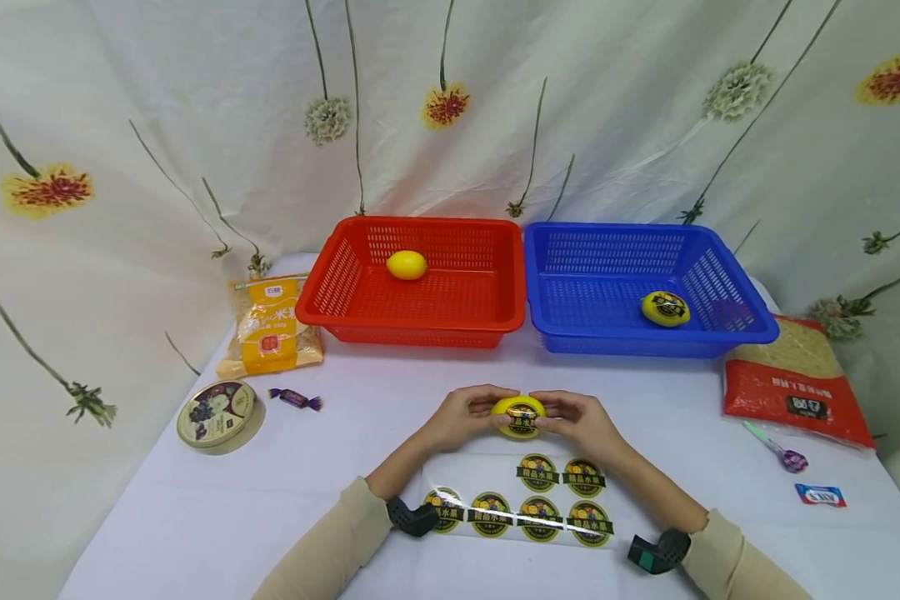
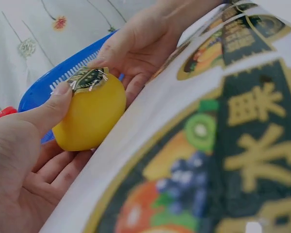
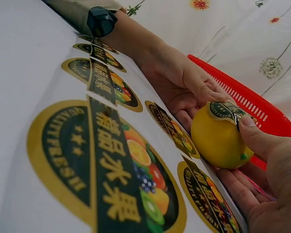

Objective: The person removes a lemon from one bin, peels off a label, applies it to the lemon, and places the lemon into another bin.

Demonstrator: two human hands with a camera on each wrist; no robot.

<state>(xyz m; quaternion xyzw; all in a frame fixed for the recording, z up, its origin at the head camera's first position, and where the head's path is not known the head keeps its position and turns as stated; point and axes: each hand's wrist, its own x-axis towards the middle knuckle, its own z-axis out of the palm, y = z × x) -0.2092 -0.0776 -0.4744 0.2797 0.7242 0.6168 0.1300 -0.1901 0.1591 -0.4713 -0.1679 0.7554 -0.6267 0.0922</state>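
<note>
A yellow lemon (image 1: 507,407) with a round black-and-gold sticker (image 1: 523,419) on its upper side is held between both hands just beyond a sticker sheet (image 1: 487,472). My left hand (image 1: 465,417) grips it from the left, thumb on the sticker's edge and fingers beneath. From the other side my right hand (image 1: 581,421) grips it, its thumb also pressing the sticker. In the left wrist view, the lemon (image 2: 94,121) shows the sticker slightly wrinkled. The right wrist view shows the lemon (image 3: 218,138) with both thumbs on the label.
A red basket (image 1: 412,327) holds a plain lemon (image 1: 407,265). Beside it, a blue basket (image 1: 645,343) holds a stickered lemon (image 1: 656,308). Left lie a yellow food bag (image 1: 272,329), round tin (image 1: 220,414) and wrapped candy (image 1: 295,398); right, a red bag (image 1: 795,387), lollipop (image 1: 791,460) and small packet (image 1: 820,495).
</note>
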